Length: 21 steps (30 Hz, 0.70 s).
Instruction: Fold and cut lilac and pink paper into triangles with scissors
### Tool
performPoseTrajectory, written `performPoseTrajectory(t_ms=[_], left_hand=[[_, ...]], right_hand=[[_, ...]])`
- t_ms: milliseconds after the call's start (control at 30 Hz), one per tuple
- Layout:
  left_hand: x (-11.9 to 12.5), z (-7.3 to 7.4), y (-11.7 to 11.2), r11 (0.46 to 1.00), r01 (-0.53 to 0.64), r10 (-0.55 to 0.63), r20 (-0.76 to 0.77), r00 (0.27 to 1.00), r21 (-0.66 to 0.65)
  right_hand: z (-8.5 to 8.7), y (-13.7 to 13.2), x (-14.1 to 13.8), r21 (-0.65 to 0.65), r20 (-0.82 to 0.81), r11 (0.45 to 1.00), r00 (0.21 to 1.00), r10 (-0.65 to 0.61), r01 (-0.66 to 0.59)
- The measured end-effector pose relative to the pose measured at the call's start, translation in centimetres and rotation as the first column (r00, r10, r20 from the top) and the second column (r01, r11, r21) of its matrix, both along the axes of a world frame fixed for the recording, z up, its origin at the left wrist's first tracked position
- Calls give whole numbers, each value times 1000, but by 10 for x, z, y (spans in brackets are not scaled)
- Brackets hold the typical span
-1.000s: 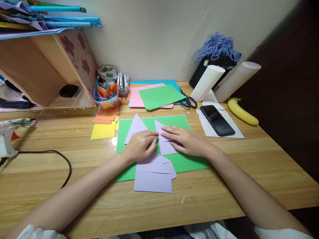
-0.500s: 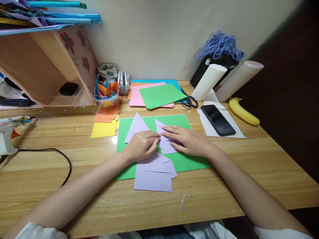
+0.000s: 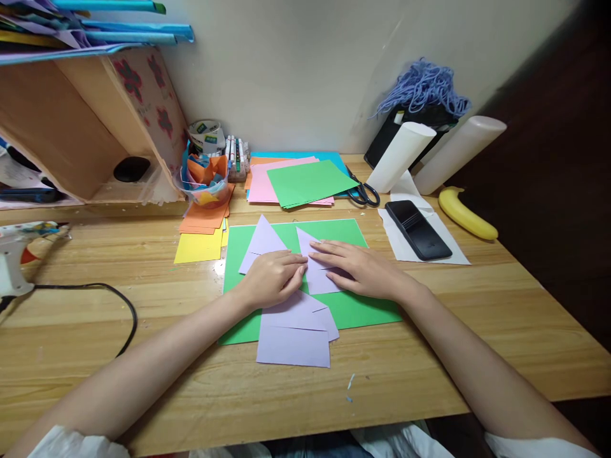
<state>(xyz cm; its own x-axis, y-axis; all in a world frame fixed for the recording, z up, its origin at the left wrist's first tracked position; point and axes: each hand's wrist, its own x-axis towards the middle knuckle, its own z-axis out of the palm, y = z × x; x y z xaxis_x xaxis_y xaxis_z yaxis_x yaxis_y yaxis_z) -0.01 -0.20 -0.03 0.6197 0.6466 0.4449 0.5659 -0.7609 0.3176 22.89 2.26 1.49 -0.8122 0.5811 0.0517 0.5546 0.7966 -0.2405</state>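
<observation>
A green paper sheet (image 3: pixel 363 308) lies on the table with light purple paper pieces on it. My right hand (image 3: pixel 358 267) rests flat, fingers spread, over the right purple piece (image 3: pixel 315 280), which has a pointed top and a slit. From the left, my left hand (image 3: pixel 274 277) lies over the middle with its fingers curled together. Its fingertips meet that piece's left edge; what sits under the palm is hidden. A purple triangle (image 3: pixel 264 238) shows above the left hand. Below it, more purple pieces (image 3: pixel 293 346) overlap and stick out past the green sheet's front edge.
Behind are a stack of coloured paper (image 3: pixel 310 181), black scissors (image 3: pixel 363 194) and a tub of scraps (image 3: pixel 205 181). A phone (image 3: pixel 417 230) on white paper and a banana (image 3: pixel 466 214) lie right. A glue gun (image 3: pixel 16 254) with a black cord lies left, below a cardboard box (image 3: pixel 153 121).
</observation>
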Motion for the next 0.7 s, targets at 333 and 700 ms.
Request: performPoseTrajectory(t_ms=[333, 700], left_hand=[[0, 0, 0, 1000, 17, -17, -10, 1000, -1], [-1, -1, 0, 999, 40, -42, -67, 997, -34]], right_hand=[[-1, 0, 1, -33, -27, 999, 1000, -9, 8], [-1, 0, -8, -69, 17, 991, 993, -116, 117]])
